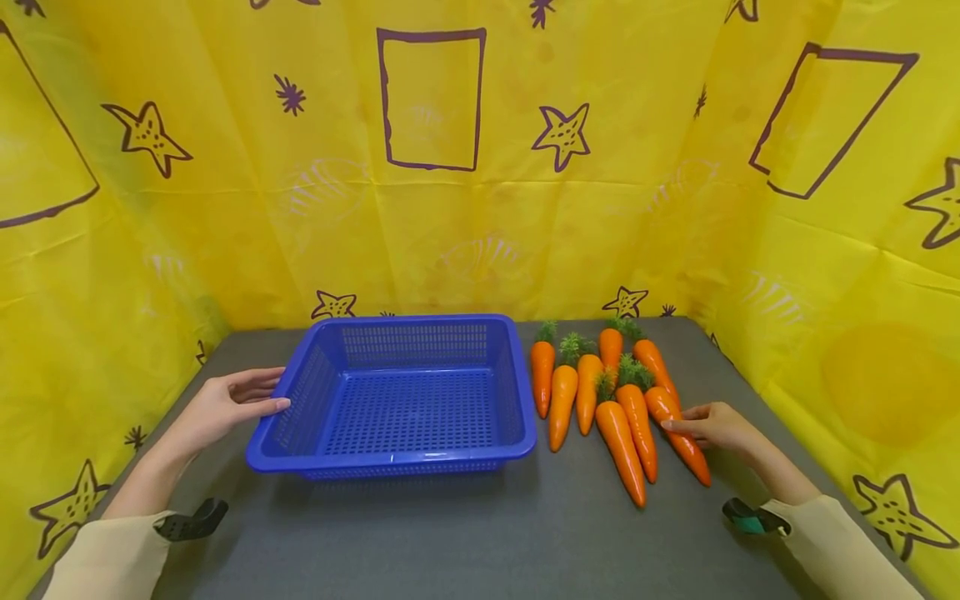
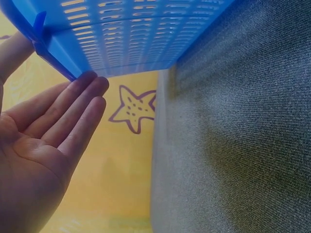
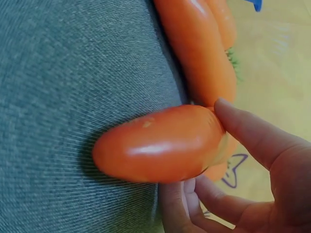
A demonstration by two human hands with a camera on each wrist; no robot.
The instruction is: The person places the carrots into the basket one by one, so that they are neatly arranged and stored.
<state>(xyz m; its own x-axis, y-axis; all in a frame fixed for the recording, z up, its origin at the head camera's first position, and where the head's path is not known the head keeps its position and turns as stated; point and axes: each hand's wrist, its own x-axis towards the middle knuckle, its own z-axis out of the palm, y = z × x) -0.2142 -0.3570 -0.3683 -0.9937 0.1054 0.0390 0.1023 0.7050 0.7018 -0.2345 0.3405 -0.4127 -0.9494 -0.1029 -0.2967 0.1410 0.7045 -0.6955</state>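
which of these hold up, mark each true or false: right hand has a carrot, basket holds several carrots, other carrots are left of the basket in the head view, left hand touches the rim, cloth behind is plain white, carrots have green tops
1. The right hand holds a carrot. True.
2. The blue basket holds several carrots. False: every carrot in view lies outside it.
3. In the head view, the other carrots are left of the basket. False: they are to its right.
4. The left hand touches the basket's rim. True.
5. The cloth behind is plain white. False: it is yellow with drawn stars.
6. The carrots have green tops. True.
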